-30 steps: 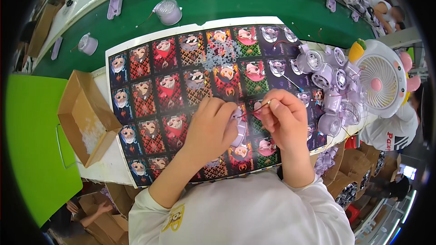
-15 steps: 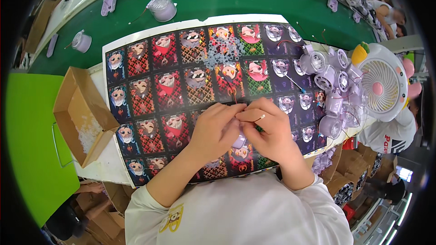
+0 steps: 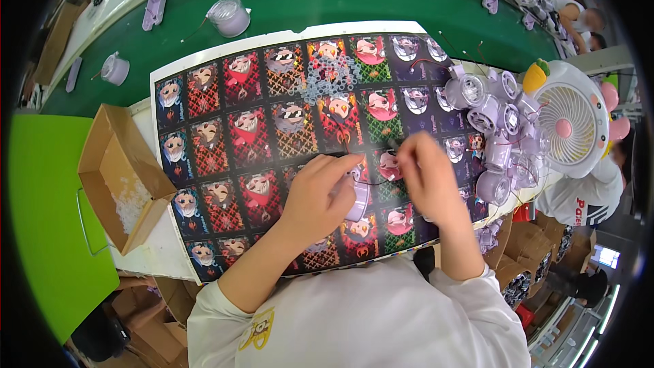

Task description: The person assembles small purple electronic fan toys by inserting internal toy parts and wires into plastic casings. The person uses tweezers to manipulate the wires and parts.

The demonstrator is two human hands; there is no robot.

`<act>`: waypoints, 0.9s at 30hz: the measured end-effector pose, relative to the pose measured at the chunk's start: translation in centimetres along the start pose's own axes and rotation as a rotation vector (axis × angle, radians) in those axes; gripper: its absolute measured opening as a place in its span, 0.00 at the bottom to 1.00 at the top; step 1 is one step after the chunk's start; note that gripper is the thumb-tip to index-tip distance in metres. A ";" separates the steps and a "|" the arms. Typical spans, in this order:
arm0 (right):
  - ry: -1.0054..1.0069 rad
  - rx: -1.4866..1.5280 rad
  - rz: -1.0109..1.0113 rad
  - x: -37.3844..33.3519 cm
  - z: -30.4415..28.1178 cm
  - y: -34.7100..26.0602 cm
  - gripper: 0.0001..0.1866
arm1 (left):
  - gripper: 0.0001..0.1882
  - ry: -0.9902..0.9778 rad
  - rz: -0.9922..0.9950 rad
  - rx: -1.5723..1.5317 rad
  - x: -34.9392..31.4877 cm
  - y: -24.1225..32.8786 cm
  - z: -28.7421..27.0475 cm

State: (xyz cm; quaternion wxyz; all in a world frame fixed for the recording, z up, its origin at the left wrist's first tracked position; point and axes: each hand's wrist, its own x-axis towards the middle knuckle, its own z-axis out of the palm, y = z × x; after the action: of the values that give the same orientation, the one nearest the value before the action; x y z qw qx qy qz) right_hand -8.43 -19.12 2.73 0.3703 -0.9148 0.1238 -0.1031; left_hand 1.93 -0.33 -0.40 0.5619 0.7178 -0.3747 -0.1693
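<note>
My left hand [image 3: 319, 189] is closed round a lilac plastic housing [image 3: 360, 203], holding it low over the printed sheet [image 3: 255, 140]. Its far end is partly hidden by my fingers. A thin dark wire [image 3: 375, 183] runs from the housing towards my right hand [image 3: 430, 178], which sits a short way to the right. Thumb and fingertips there are pinched together, with a small dark end [image 3: 393, 143] showing beside them; the exact grip is blurred. Further away on the sheet lies a loose heap of small clear rings [image 3: 330, 76].
Round lilac housings with wires [image 3: 501, 123] are piled at the right, beside a white fan [image 3: 565, 126]. At the left stands an open cardboard box [image 3: 112, 157] with small clear pieces. Beyond the sheet, a green conveyor belt [image 3: 306, 0] carries several lilac parts. Other people are at the right.
My right hand has moved right, away from my left hand, uncovering the housing and the wire between them. Lilac parts on the belt have shifted slightly left.
</note>
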 end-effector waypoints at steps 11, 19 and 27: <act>-0.062 0.080 -0.049 -2.0 2.5 -4.4 0.12 | 0.20 0.043 -0.009 0.014 -0.1 0.0 0.3; 0.038 0.034 0.027 -2.4 3.7 -5.1 0.10 | 0.19 0.063 -0.001 0.049 -0.1 0.1 0.4; -0.183 -0.098 -0.037 0.0 1.2 -4.5 0.11 | 0.18 0.073 0.052 0.071 0.1 0.0 0.2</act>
State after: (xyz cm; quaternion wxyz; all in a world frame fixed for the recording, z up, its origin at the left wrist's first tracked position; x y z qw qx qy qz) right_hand -7.37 -15.21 5.06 0.3329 -0.9396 0.0775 -0.0200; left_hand 1.83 -0.55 -0.44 0.5536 0.7331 -0.3781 -0.1150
